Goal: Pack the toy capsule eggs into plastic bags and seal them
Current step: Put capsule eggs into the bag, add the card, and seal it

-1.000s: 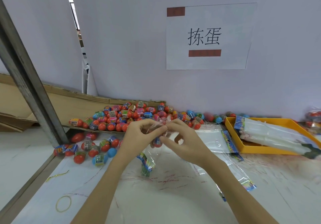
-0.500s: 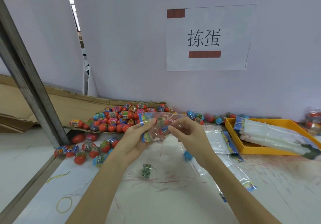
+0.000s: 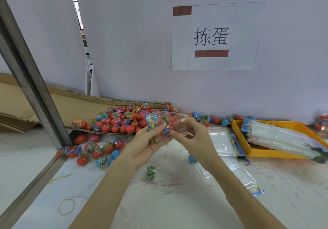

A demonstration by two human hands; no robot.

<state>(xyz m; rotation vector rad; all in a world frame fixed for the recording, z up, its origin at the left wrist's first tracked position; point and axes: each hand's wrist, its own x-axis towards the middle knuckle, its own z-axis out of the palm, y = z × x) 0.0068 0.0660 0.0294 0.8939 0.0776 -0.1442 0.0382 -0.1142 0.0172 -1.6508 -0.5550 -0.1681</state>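
clearly mid-seal: plastic bag [image 3: 166, 122] with capsule eggs inside, lifted above the bench [image 3: 177, 202] just in front of the egg pile [image 3: 122, 120]. left hand [image 3: 145, 145] fingers pinching its printed header, right hand [image 3: 191, 136] fingers curled on the mouth end, probably to close it.

There are two hands, the left hand [image 3: 143, 146] and the right hand [image 3: 192, 136], and one filled plastic bag [image 3: 164, 120] between them. One yellow tray [image 3: 269, 155], one paper sign [image 3: 215, 37] and one rubber band [image 3: 66, 206] are visible. The capsule eggs [image 3: 120, 120] are too many to count, surely several dozen.
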